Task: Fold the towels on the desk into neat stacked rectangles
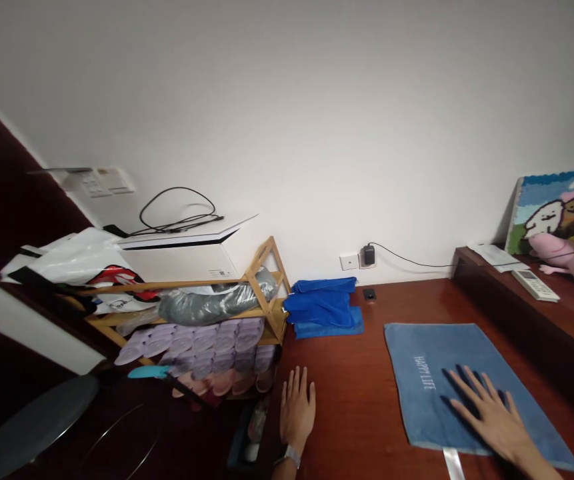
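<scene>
Brown desk [349, 393], one remote [535, 285], one towel [429, 410] under right hand [494, 413], left hand [297, 408] apart

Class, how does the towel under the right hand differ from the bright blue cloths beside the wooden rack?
The towel lies spread flat; the cloths are bunched in a pile. The towel is greyish blue, the cloths brighter. Both lie on the table.

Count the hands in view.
2. The left hand is at the left side of the brown desk; the right hand is over the spread grey-blue cloth, fingers apart. No others show.
</scene>
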The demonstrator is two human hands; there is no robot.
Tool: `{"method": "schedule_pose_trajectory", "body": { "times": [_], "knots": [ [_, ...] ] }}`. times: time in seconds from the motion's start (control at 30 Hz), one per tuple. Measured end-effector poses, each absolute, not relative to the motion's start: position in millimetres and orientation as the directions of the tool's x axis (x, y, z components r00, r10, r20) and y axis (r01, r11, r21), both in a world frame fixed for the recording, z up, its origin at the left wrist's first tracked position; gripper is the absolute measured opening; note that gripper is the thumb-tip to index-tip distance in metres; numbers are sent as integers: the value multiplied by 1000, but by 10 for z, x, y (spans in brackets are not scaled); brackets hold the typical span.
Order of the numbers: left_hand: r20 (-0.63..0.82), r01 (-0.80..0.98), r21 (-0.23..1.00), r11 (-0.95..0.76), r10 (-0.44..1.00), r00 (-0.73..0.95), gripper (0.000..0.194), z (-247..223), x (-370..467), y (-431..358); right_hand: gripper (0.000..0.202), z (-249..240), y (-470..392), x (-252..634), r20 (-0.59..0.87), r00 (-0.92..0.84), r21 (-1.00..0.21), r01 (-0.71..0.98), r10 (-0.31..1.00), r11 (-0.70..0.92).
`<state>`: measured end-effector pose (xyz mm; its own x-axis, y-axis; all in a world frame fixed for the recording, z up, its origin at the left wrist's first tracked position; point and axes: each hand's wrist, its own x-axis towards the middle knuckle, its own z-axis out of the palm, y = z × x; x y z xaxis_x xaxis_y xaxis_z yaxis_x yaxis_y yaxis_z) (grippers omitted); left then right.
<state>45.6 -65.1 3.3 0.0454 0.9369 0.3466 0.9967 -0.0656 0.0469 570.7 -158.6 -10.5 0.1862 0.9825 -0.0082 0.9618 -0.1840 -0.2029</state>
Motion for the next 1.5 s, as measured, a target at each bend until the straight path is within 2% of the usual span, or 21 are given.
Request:
{"method": "schedule_pose_trajectory", "body": {
  "times": [0.17,0.43,0.67,0.87,1.03,1.13,1.23,1.3,1.37,1.5],
  "knots": [
    [356,996,53,-73,933,50,53,39,460,-644,82,-158,-1439,5483,-16,155,-163,974,988,-156],
    [376,997,3,-78,924,71,51,28,425,-637,76,98,-246,5865,-93,165,-117,977,982,-175],
    [377,998,-35,-55,924,64,52,3,412,-651,76,23,481,6112,-88,172,-101,978,981,-180],
    [325,999,-3,-53,944,51,53,57,441,-685,77,-27,665,6207,-95,169,-89,980,981,-177],
    [306,997,57,-45,952,25,52,110,477,-723,78,88,669,6179,-168,188,-82,976,968,-203],
    [291,996,82,-40,957,15,52,105,490,-740,66,273,618,5778,3,151,-95,984,988,-151],
    [281,994,109,-31,960,-1,53,99,505,-753,55,536,543,4950,172,-56,-177,980,984,87],
    [282,991,132,-24,959,-14,53,119,520,-767,50,710,542,4290,130,-225,-256,933,966,252],
    [287,987,161,-12,957,-35,53,158,539,-791,44,845,614,3701,118,-306,-281,902,945,327],
    [301,981,194,2,952,-62,52,233,569,-845,38,973,863,3059,75,-288,-277,914,955,298]
  ]
}}
